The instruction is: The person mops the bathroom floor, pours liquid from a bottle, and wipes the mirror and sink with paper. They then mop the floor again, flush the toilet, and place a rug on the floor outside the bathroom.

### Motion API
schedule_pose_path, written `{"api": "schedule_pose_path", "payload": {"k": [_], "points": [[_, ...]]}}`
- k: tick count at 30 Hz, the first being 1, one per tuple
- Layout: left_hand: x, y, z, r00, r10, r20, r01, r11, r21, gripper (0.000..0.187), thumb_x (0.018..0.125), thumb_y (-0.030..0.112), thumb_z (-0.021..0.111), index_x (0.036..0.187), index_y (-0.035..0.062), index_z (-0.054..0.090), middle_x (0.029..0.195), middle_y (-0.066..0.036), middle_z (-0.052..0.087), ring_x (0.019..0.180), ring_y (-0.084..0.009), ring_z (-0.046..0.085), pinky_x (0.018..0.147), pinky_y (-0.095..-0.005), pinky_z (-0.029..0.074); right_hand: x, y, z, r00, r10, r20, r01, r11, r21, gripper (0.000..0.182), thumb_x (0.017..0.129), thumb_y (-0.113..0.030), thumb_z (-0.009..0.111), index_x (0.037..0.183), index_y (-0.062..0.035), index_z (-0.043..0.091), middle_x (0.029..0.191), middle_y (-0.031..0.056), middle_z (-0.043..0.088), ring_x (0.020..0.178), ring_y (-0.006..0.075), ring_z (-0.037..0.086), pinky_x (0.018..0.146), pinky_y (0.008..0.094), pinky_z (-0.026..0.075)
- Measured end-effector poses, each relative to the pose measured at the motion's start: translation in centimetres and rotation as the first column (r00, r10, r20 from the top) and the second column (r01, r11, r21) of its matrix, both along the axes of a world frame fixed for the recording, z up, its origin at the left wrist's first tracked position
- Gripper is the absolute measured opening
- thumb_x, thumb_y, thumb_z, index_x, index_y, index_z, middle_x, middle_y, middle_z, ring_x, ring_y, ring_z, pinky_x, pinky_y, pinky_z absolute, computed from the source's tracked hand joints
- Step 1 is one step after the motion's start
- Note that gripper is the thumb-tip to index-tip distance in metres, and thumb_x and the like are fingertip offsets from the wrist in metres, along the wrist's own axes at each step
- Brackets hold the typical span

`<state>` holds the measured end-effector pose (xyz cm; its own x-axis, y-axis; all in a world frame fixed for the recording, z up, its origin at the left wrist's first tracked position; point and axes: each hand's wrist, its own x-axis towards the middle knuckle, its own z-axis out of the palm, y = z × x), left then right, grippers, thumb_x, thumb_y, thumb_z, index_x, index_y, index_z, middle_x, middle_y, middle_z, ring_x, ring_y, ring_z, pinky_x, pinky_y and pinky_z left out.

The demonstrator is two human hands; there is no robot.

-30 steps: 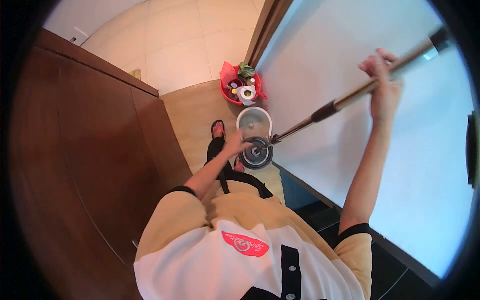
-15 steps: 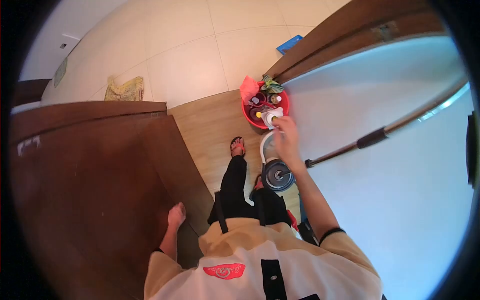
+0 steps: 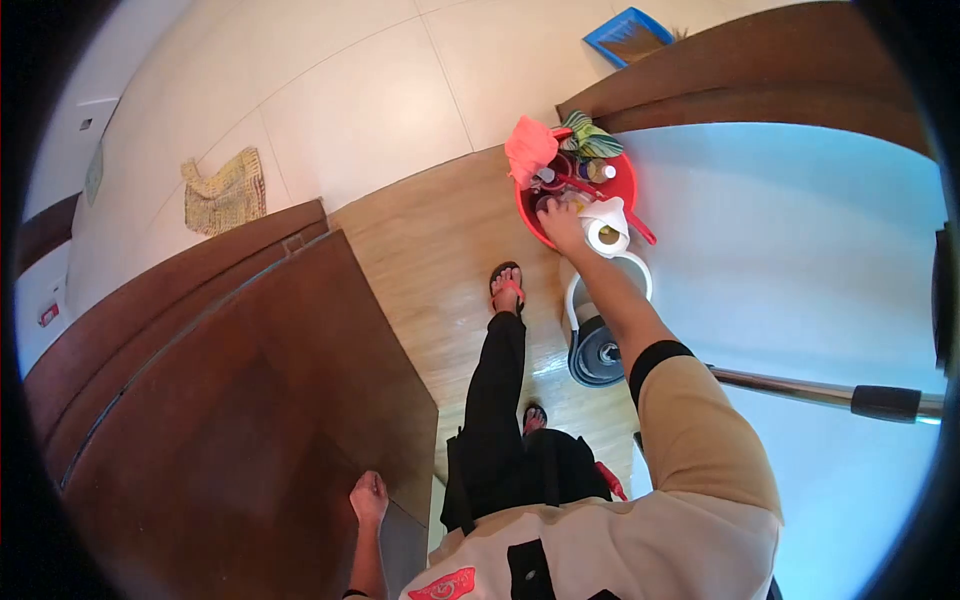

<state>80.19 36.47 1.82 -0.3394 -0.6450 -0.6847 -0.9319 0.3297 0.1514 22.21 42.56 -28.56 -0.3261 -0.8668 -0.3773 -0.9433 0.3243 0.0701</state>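
Note:
My right hand (image 3: 562, 222) reaches down into a red bucket (image 3: 632, 185), fingers bent and a little apart over the bottles inside. Their tips are partly hidden among the contents, and I see nothing firmly held. Beside that hand, a toilet paper roll (image 3: 607, 236) rests at the bucket's near rim. The bucket also holds a clear bottle with a white cap (image 3: 606, 172), a pink cloth (image 3: 531, 146), a green striped cloth (image 3: 592, 138) and a red handle (image 3: 640, 226). My left hand (image 3: 370, 497) is loosely closed in front of a dark brown wooden panel (image 3: 220, 400), with nothing visible in it.
A spin mop bucket (image 3: 570, 300) stands just below the red bucket, with a grey mop head (image 3: 597, 352) on it. Its metal pole (image 3: 790, 387) stretches right. A blue dustpan (image 3: 630, 38) lies beyond the brown door frame (image 3: 760, 75). A yellowish rag (image 3: 226, 192) lies on the tiles.
My right hand has moved from beside the toilet paper roll to over the bottles, further left in the bucket. The view has shifted, and the mop pole now lies lower. My left hand stays closed.

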Motion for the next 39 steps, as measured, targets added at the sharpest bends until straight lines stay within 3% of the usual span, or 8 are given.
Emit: {"api": "schedule_pose_path", "payload": {"k": [7, 14, 18, 21, 24, 28, 34, 39], "points": [[-4.3, -0.6, -2.0, 0.938, 0.271, -0.215, -0.247, 0.96, 0.131, 0.008, 0.084, 0.008, 0.054, 0.089, 0.0019, 0.056, 0.074, -0.013, 0.059, 0.066, -0.0233, 0.06, 0.059, -0.0333, 0.047, 1.9, -1.7, 5.1, 0.996, 0.013, -0.085, -0.011, 1.0, 0.025, 0.015, 0.076, -0.014, 0.053, 0.085, -0.0103, 0.065, 0.092, 0.0096, 0.056, 0.08, 0.0235, 0.057, 0.071, 0.0405, 0.039], [-18.4, 1.4, -0.7, 0.791, 0.203, -0.577, -0.076, 0.969, 0.236, 0.037, 0.081, 0.009, 0.061, 0.113, -0.0009, 0.047, 0.101, -0.017, 0.057, 0.089, -0.0258, 0.059, 0.075, -0.0331, 0.047, 8.8, 5.5, 25.6, 0.99, -0.136, 0.046, 0.143, 0.921, -0.361, 0.018, 0.073, -0.009, 0.053, 0.09, -0.0035, 0.057, 0.089, 0.0114, 0.052, 0.079, 0.0283, 0.057, 0.068, 0.0433, 0.042], [-23.8, 5.3, 2.2, 0.477, -0.265, -0.838, 0.296, 0.946, -0.131, 0.066, 0.07, 0.012, 0.073, 0.125, -0.0003, 0.039, 0.116, -0.02, 0.048, 0.105, -0.0311, 0.051, 0.085, -0.0371, 0.044, 16.6, 13.4, 41.6, 0.881, -0.252, 0.4, 0.416, 0.815, -0.404, 0.024, 0.064, -0.007, 0.061, 0.085, -0.002, 0.051, 0.091, 0.015, 0.049, 0.081, 0.034, 0.055, 0.063, 0.0452, 0.044], [-26.2, 11.2, 9.3, 0.078, -0.546, -0.834, 0.484, 0.753, -0.447, 0.084, 0.058, 0.015, 0.082, 0.127, 0.0011, 0.036, 0.116, -0.017, 0.048, 0.108, -0.0293, 0.05, 0.089, -0.0374, 0.043, 24.8, 21.4, 53.1, 0.807, -0.297, 0.511, 0.559, 0.664, -0.497, 0.031, 0.062, -0.005, 0.063, 0.089, -0.0047, 0.049, 0.096, 0.0162, 0.046, 0.083, 0.0349, 0.053, 0.064, 0.0434, 0.045], [-23.7, 19.5, 12.7, 0.281, 0.012, -0.96, 0.889, 0.374, 0.265, 0.076, 0.06, 0.014, 0.081, 0.122, 0.0011, 0.04, 0.115, -0.012, 0.051, 0.104, -0.0237, 0.053, 0.088, -0.0356, 0.044, 33.4, 30.4, 59.5, 0.708, -0.368, 0.603, 0.705, 0.426, -0.567, 0.037, 0.067, -0.007, 0.064, 0.101, -0.0066, 0.05, 0.097, 0.0142, 0.045, 0.086, 0.031, 0.052, 0.069, 0.0407, 0.045], [-17.8, 30.9, 16.9, 0.299, -0.101, -0.949, 0.953, 0.083, 0.292, 0.067, 0.06, 0.016, 0.082, 0.113, 0.0007, 0.045, 0.108, -0.011, 0.056, 0.1, -0.0188, 0.054, 0.089, -0.0327, 0.043, 44.6, 41.6, 64.1, 0.428, -0.279, 0.859, 0.867, -0.141, -0.478, 0.059, 0.072, -0.016, 0.071, 0.124, -0.0096, 0.042, 0.105, 0.0103, 0.044, 0.094, 0.0238, 0.05, 0.08, 0.0371, 0.043], [-14.4, 42.4, 22.2, 0.339, -0.094, -0.936, 0.922, -0.166, 0.35, 0.065, 0.069, 0.023, 0.078, 0.118, -0.0015, 0.042, 0.107, -0.013, 0.055, 0.1, -0.021, 0.054, 0.09, -0.0328, 0.042, 57.2, 49.6, 56.7, 0.276, -0.415, 0.867, 0.766, -0.45, -0.459, 0.098, 0.061, -0.028, 0.082, 0.136, -0.0048, 0.023, 0.129, 0.0135, 0.036, 0.114, 0.0244, 0.042, 0.096, 0.0364, 0.035], [-15.3, 49.8, 23.8, 0.079, -0.346, -0.935, 0.89, -0.397, 0.223, 0.063, 0.081, 0.038, 0.063, 0.122, -0.0027, 0.038, 0.118, -0.018, 0.046, 0.111, -0.0263, 0.047, 0.094, -0.0352, 0.038, 58.3, 51.5, 52.9, 0.164, -0.276, 0.947, 0.491, -0.81, -0.321, 0.094, 0.06, -0.027, 0.083, 0.132, -0.002, 0.029, 0.122, 0.0138, 0.044, 0.112, 0.0211, 0.045, 0.095, 0.0353, 0.037]]}}
